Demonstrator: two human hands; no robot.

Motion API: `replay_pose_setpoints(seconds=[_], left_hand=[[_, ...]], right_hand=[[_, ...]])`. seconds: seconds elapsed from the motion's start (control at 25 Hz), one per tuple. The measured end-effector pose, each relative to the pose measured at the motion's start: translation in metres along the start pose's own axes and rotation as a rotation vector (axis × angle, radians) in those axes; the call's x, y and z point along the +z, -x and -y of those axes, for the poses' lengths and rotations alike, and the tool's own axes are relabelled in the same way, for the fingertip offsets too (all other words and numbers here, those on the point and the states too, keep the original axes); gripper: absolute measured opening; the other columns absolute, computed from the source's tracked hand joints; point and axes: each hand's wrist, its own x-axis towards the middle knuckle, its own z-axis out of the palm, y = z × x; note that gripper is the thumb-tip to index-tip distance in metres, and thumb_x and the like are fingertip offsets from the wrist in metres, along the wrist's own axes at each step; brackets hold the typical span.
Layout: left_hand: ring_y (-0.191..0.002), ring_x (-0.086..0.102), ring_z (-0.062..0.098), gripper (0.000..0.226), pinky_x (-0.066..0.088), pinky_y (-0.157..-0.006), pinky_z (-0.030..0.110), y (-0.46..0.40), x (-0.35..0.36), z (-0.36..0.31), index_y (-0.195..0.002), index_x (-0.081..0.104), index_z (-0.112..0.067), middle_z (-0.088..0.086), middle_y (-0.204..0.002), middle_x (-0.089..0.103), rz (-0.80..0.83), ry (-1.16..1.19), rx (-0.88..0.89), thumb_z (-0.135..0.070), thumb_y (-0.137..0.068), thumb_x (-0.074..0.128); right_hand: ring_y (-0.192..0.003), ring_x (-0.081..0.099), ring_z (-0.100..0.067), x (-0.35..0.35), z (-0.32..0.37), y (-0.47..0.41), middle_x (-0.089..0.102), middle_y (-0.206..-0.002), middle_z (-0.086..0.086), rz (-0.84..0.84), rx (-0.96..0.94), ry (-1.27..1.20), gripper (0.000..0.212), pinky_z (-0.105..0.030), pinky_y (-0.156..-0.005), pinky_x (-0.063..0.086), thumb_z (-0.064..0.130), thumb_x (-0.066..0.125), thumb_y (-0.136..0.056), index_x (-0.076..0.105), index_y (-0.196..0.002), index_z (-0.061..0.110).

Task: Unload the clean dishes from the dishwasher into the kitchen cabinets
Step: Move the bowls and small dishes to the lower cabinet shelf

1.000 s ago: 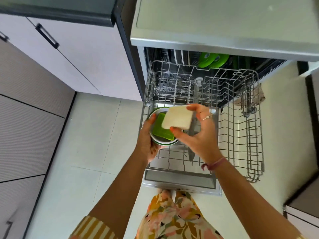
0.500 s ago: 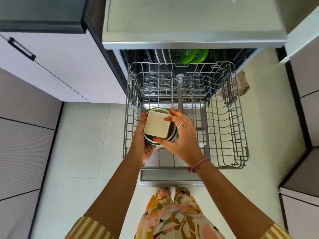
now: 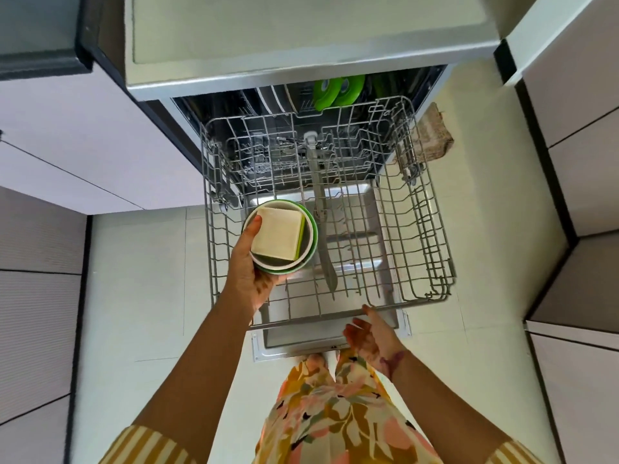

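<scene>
My left hand (image 3: 249, 272) grips a stack of round bowls (image 3: 308, 242), white inside with a green outer one, over the left part of the pulled-out upper rack (image 3: 432, 229). A square cream dish (image 3: 278, 237) lies in the top bowl, with a green square one under it. My thumb hooks over the bowl's rim. My right hand (image 3: 368, 333) holds nothing, fingers loosely spread, its fingertips at the rack's front rail. Green lids (image 3: 338, 90) and dark plates (image 3: 274, 98) stand deeper inside the dishwasher.
The open dishwasher door (image 3: 328, 343) lies below the rack, just in front of my legs. Pale cabinet fronts (image 3: 83, 135) stand at left, more cabinets (image 3: 586, 162) at right. A worktop (image 3: 301, 35) runs above the dishwasher. A cloth (image 3: 435, 132) lies on the floor at right.
My right hand has let go of the square dish, now resting in the bowl, and has dropped back to the rack's front rail. The left hand keeps the stack.
</scene>
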Motion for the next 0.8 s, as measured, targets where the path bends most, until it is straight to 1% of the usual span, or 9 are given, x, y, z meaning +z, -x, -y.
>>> replay_pose_setpoints(seconds=[0.08,0.16,0.24,0.32,0.48,0.56,0.64,0.76,0.8], left_hand=[[-0.117,0.056,0.040,0.046,0.041,-0.096,0.066,-0.003,0.002,0.002,-0.121,0.061,-0.019,0.017,-0.122,0.062,-0.006,-0.014,-0.016,-0.039,-0.081,0.068],[-0.116,0.057,0.039,0.041,0.042,-0.095,0.066,-0.005,0.004,0.004,-0.120,0.062,-0.020,0.016,-0.120,0.062,-0.005,-0.024,-0.021,-0.039,-0.083,0.066],[-0.115,0.057,0.039,0.036,0.043,-0.094,0.065,-0.006,0.006,0.005,-0.118,0.062,-0.020,0.015,-0.119,0.063,-0.001,-0.024,-0.031,-0.039,-0.087,0.062],[-0.113,0.058,0.038,0.033,0.043,-0.094,0.065,-0.007,0.008,0.006,-0.116,0.063,-0.020,0.015,-0.117,0.063,0.006,-0.018,-0.032,-0.038,-0.088,0.061],[-0.116,0.056,0.039,0.042,0.043,-0.094,0.064,-0.009,0.007,0.005,-0.124,0.060,-0.020,0.016,-0.122,0.062,0.005,-0.014,-0.040,-0.040,-0.087,0.062],[-0.115,0.057,0.038,0.041,0.042,-0.095,0.065,-0.010,0.005,0.003,-0.123,0.060,-0.020,0.015,-0.122,0.062,0.007,-0.019,-0.029,-0.040,-0.087,0.062],[-0.115,0.057,0.038,0.039,0.041,-0.095,0.065,-0.011,0.004,0.002,-0.121,0.061,-0.021,0.015,-0.121,0.062,0.011,-0.020,-0.021,-0.040,-0.087,0.061],[-0.114,0.057,0.038,0.038,0.042,-0.095,0.065,-0.010,0.003,-0.001,-0.121,0.062,-0.021,0.015,-0.121,0.062,0.009,-0.004,-0.010,-0.040,-0.088,0.060],[-0.115,0.056,0.038,0.040,0.041,-0.095,0.065,-0.011,0.002,-0.001,-0.123,0.061,-0.021,0.016,-0.122,0.061,0.006,-0.001,-0.006,-0.040,-0.088,0.060]], right_hand=[[-0.084,0.065,-0.033,0.001,-0.011,-0.010,0.066,-0.096,-0.024,-0.001,0.040,0.067,0.041,-0.041,-0.076,0.057,0.040,0.059,-0.091,0.055,-0.102,0.001],[-0.088,0.065,-0.033,0.010,-0.011,-0.017,0.066,-0.100,-0.023,0.014,0.013,0.017,0.038,-0.041,-0.080,0.055,0.037,0.054,-0.095,0.054,-0.107,0.001],[-0.084,0.064,-0.031,0.024,-0.004,-0.017,0.065,-0.093,-0.021,0.002,-0.009,-0.035,0.028,-0.040,-0.082,0.052,0.025,0.048,-0.099,0.054,-0.109,0.000],[-0.079,0.061,-0.031,0.033,0.002,-0.017,0.063,-0.088,-0.022,-0.020,-0.004,-0.056,0.020,-0.042,-0.090,0.049,0.016,0.043,-0.100,0.052,-0.106,-0.001],[-0.079,0.058,-0.034,0.041,0.010,-0.011,0.058,-0.086,-0.024,-0.005,0.016,-0.115,0.019,-0.047,-0.104,0.042,0.002,0.036,-0.098,0.051,-0.087,-0.004],[-0.080,0.059,-0.033,0.045,0.011,-0.013,0.059,-0.085,-0.024,0.014,0.008,-0.105,0.021,-0.046,-0.104,0.040,-0.002,0.035,-0.097,0.051,-0.083,-0.003],[-0.080,0.061,-0.032,0.049,0.012,-0.020,0.062,-0.083,-0.023,0.016,-0.003,-0.067,0.021,-0.047,-0.106,0.040,-0.003,0.035,-0.096,0.053,-0.086,-0.005],[-0.079,0.063,-0.032,0.048,0.014,-0.028,0.068,-0.069,-0.022,-0.004,-0.004,-0.011,0.023,-0.047,-0.104,0.043,-0.005,0.033,-0.096,0.055,-0.089,-0.007],[-0.079,0.063,-0.032,0.048,0.015,-0.029,0.068,-0.068,-0.021,-0.002,-0.011,0.000,0.024,-0.047,-0.103,0.044,-0.006,0.033,-0.095,0.055,-0.088,-0.007]])
